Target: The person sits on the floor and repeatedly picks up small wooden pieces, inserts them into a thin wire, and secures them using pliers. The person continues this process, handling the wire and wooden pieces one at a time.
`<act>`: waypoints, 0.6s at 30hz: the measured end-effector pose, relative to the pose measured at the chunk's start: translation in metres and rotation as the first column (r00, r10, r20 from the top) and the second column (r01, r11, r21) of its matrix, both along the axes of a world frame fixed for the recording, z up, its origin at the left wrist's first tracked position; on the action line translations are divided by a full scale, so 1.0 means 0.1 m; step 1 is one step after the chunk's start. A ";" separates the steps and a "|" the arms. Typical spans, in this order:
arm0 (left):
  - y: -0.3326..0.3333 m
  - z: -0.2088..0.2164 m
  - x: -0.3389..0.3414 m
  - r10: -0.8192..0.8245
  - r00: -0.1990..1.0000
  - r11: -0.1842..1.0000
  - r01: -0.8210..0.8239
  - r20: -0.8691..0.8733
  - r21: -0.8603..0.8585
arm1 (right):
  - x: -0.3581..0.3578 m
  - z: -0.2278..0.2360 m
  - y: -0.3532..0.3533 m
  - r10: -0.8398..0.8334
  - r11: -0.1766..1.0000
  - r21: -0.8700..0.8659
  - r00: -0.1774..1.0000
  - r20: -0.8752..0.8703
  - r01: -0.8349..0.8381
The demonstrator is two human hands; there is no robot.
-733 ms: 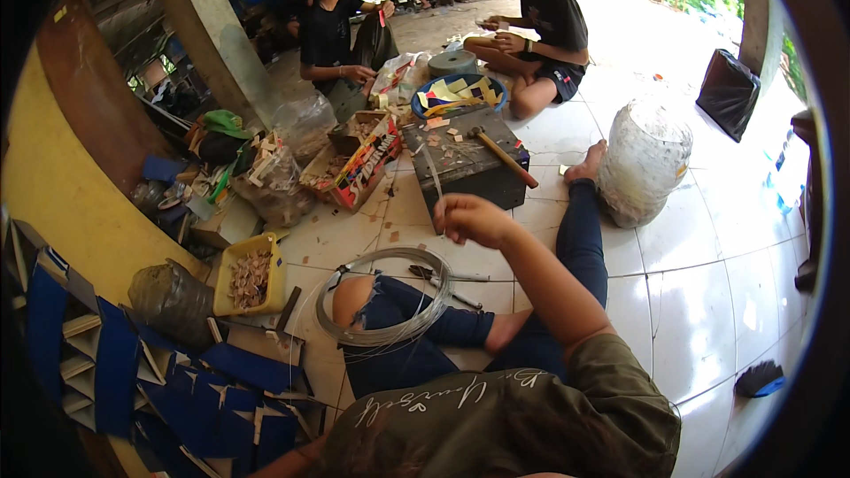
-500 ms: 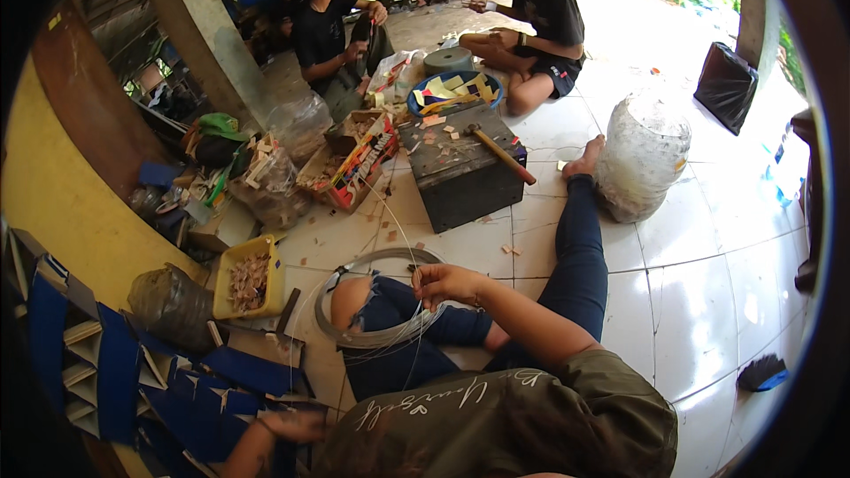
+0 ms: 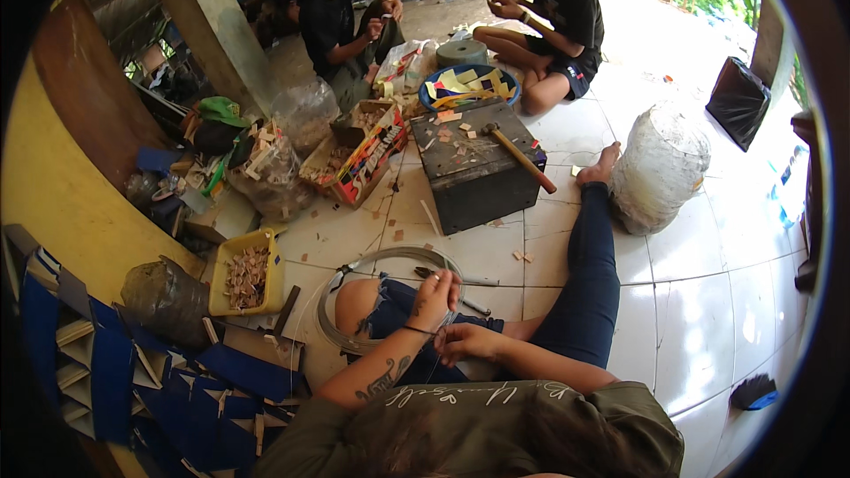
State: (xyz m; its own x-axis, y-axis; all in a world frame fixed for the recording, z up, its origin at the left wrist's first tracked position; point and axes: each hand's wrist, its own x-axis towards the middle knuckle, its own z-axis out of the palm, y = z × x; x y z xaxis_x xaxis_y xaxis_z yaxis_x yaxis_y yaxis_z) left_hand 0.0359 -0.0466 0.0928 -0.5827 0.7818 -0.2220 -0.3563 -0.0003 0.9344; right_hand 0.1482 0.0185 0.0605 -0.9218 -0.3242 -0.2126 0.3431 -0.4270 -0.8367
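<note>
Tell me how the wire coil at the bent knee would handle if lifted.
The wire coil would probably feel springy rather than floppy, since it keeps a round, open shape. It may snag or tangle, as stray loops stand out from the bundle. Its smooth sheen suggests it could be slippery.

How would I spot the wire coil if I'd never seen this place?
Start at the dark box with a hammer on top. Come down the picture to the camera wearer's bent knee, which the wire coil appears to encircle. It's a wide, open grey ring, unlike the squarish yellow tub to its left.
</note>
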 end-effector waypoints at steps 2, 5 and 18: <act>-0.09 -0.12 0.11 -0.093 0.988 0.993 0.101 0.125 -0.058 | 0.08 0.01 0.12 0.076 0.970 0.230 0.997 -0.002 -0.074; -0.21 -0.28 0.20 -0.171 0.966 0.970 0.200 0.192 -0.141 | 0.13 -0.04 0.60 0.270 0.658 0.721 0.962 0.044 -0.218; -0.39 -0.41 0.42 -0.230 0.944 0.950 0.271 0.235 -0.157 | 0.10 -0.62 1.29 -0.209 -0.222 0.972 0.970 -0.124 0.077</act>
State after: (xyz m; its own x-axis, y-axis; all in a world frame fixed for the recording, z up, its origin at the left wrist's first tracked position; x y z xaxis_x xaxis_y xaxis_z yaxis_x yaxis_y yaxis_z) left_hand 0.0777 -0.0855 0.0518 -0.2971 0.8297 -0.4726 -0.5114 0.2797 0.8125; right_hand 0.1581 0.1474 -0.0010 -0.8698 0.4674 -0.1582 0.4934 0.8197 -0.2909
